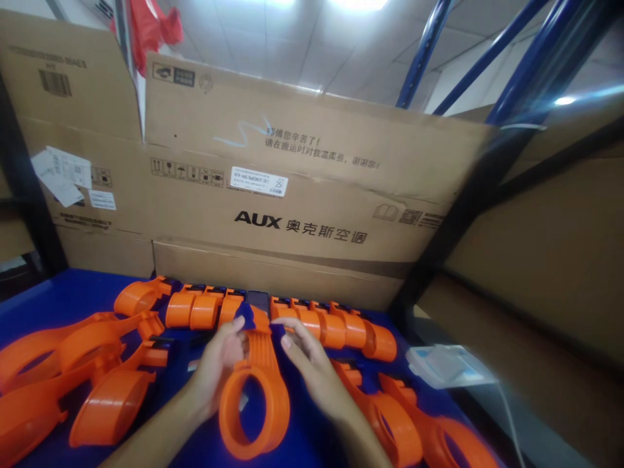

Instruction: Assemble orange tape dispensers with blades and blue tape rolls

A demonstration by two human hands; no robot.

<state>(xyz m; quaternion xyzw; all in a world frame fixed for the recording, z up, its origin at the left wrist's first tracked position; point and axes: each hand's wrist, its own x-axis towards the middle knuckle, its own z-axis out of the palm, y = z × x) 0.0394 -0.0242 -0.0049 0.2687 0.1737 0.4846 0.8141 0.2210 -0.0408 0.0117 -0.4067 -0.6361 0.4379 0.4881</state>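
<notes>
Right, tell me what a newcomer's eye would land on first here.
The bright orange plastic parts spread over the blue table stand out first, with the left hand and right hand gripping one ringed orange piece at centre. Behind them rises a big AUX cardboard box.

Both hands (pixel 219 367) on orange handle (pixel 256 396)

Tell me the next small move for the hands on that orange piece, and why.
Probably press the small blue part down onto the orange ring-shaped piece: the left hand pinches it at the piece's narrow top end, while the right hand steadies the other side.
</notes>
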